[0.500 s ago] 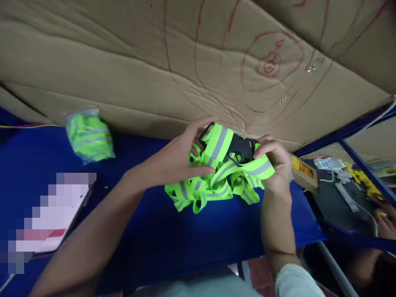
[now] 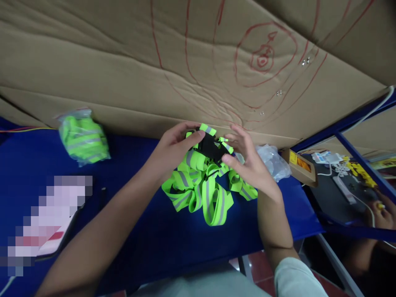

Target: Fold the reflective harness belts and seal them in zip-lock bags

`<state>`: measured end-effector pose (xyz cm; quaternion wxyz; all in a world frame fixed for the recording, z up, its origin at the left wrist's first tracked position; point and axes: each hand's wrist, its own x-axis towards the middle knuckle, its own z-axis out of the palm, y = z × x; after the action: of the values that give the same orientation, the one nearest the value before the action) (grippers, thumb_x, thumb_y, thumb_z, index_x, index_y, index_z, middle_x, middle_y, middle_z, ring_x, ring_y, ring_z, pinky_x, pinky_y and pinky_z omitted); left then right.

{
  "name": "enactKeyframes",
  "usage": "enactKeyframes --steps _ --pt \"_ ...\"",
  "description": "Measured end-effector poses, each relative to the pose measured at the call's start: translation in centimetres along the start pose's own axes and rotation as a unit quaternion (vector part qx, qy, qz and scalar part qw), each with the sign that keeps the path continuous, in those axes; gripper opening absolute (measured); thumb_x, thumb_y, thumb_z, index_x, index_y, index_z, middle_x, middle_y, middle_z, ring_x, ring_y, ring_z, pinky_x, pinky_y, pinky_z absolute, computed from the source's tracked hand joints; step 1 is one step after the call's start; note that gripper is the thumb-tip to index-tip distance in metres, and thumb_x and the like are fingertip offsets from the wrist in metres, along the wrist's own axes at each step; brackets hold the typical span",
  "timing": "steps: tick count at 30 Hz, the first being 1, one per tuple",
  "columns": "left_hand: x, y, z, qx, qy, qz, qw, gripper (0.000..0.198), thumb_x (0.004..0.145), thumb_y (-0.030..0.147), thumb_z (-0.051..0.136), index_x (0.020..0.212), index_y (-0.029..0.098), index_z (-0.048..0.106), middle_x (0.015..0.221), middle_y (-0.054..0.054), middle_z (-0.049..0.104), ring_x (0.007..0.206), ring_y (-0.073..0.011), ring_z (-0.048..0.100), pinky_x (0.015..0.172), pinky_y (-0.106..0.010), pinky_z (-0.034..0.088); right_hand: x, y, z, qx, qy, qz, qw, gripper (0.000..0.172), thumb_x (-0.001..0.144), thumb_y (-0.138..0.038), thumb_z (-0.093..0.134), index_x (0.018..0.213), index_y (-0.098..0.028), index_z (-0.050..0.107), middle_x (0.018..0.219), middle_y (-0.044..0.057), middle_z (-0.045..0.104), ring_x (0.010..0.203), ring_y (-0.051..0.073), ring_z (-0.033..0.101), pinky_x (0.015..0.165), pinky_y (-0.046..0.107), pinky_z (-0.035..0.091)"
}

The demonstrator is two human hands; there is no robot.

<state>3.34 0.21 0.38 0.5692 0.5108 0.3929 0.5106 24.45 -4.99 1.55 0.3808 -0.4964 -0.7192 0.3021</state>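
1. Left hand (image 2: 173,150): thumb and fingers pinch the black buckle (image 2: 210,147) of the reflective strap bundle (image 2: 201,189).
2. Right hand (image 2: 247,163): fingers spread wide, just beside the black buckle.
3. The reflective strap bundle rests at the far edge of the blue tabletop (image 2: 139,231), near the cardboard sheet (image 2: 123,62).
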Motion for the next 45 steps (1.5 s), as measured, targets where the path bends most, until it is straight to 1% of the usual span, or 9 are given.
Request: enactKeyframes --steps 4,9,14,18,21,24,27,39,45 --pt "-0.4 0.0 0.1 0.01 -0.009 -0.031 0.999 0.042 0.085 0.053 0.073 0.112 0.02 0.069 0.104 -0.003 0.074 0.086 -0.0173 0.069 0.068 -0.025 0.054 -0.2 -0.2 0.6 -0.074 -0.039 -0.039 0.996 0.068 0.089 -0.049 0.076 0.147 -0.027 0.048 0.149 0.011 0.059 0.139 0.029 0.056 0.119 0.047 0.043" --pt "0.1 -0.5 -1.1 0.075 -0.211 0.0 0.975 0.08 0.069 0.042 0.09 0.137 0.022 0.054 0.13 -0.008 0.069 0.115 -0.0259 0.068 0.09 -0.034 0.058 0.5 0.5 0.5 -0.02 0.012 0.003 1.0 0.025 0.103 -0.041 0.052 0.117 -0.024 0.064 0.114 0.003 0.073 0.107 0.021 0.067 0.096 0.034 0.051" --pt "0.9 -1.1 -3.2 0.109 -0.271 -0.021 0.956 0.077 0.075 0.037 0.086 0.138 0.026 0.044 0.128 -0.009 0.07 0.106 -0.0269 0.073 0.08 -0.036 0.062 1.2 1.4 -0.2 0.043 0.048 0.024 0.998 0.036 0.105 -0.049 0.048 0.087 -0.022 0.062 0.083 0.0 0.067 0.082 0.017 0.061 0.078 0.029 0.047" --pt "0.9 0.6 -5.5 0.2 -0.255 -0.042 0.945 0.077 0.083 0.046 0.079 0.146 0.028 0.037 0.11 -0.005 0.075 0.088 -0.0243 0.074 0.067 -0.032 0.059 1.4 1.5 -0.7 0.045 0.039 0.018 0.998 0.037 0.102 -0.052 0.056 0.084 -0.021 0.066 0.081 0.0 0.071 0.077 0.016 0.061 0.074 0.029 0.047" --pt "0.2 2.1 -5.7 0.301 -0.156 0.072 0.938 0.064 0.087 0.047 0.072 0.141 0.025 0.047 0.116 -0.006 0.071 0.097 -0.0255 0.071 0.081 -0.039 0.06 1.3 1.2 -0.7 0.038 0.042 0.002 0.998 0.035 0.101 -0.052 0.058 0.089 -0.022 0.071 0.086 0.001 0.074 0.082 0.017 0.064 0.078 0.028 0.048" --pt "-1.3 2.6 -3.6 0.441 -0.05 0.285 0.85 0.053 0.091 0.032 0.068 0.141 0.023 0.052 0.143 -0.011 0.058 0.131 -0.032 0.057 0.112 -0.051 0.047 1.3 1.0 -0.2 0.035 0.003 0.015 0.999 0.04 0.102 -0.054 0.056 0.088 -0.021 0.072 0.083 0.001 0.073 0.079 0.016 0.062 0.076 0.028 0.047" --pt "-2.7 1.9 -0.9 0.528 -0.106 0.408 0.737 0.043 0.096 0.029 0.061 0.138 0.021 0.057 0.148 -0.013 0.056 0.136 -0.0344 0.055 0.114 -0.055 0.042 1.2 1.0 0.4 0.038 -0.034 0.02 0.998 0.047 0.101 -0.059 0.053 0.083 -0.019 0.07 0.078 0.0 0.066 0.072 0.014 0.056 0.07 0.027 0.044" --pt "-2.3 -0.4 -0.2 0.637 -0.146 0.361 0.666 0.025 0.094 0.021 0.052 0.11 0.015 0.07 0.104 -0.014 0.076 0.095 -0.0324 0.072 0.077 -0.045 0.05 0.8 0.7 1.0 -0.011 -0.115 0.06 0.992 0.053 0.1 -0.064 0.049 0.073 -0.019 0.058 0.068 -0.002 0.043 0.065 0.012 0.037 0.06 0.027 0.031" --pt "-1.4 -1.3 -0.3 0.632 -0.183 0.334 0.675 0.023 0.09 0.023 0.056 0.103 0.018 0.074 0.095 -0.011 0.075 0.087 -0.0307 0.072 0.069 -0.041 0.046 1.1 1.1 1.1 -0.072 -0.13 0.044 0.988 0.059 0.099 -0.068 0.046 0.065 -0.02 0.046 0.06 -0.004 0.034 0.058 0.01 0.032 0.056 0.028 0.027"
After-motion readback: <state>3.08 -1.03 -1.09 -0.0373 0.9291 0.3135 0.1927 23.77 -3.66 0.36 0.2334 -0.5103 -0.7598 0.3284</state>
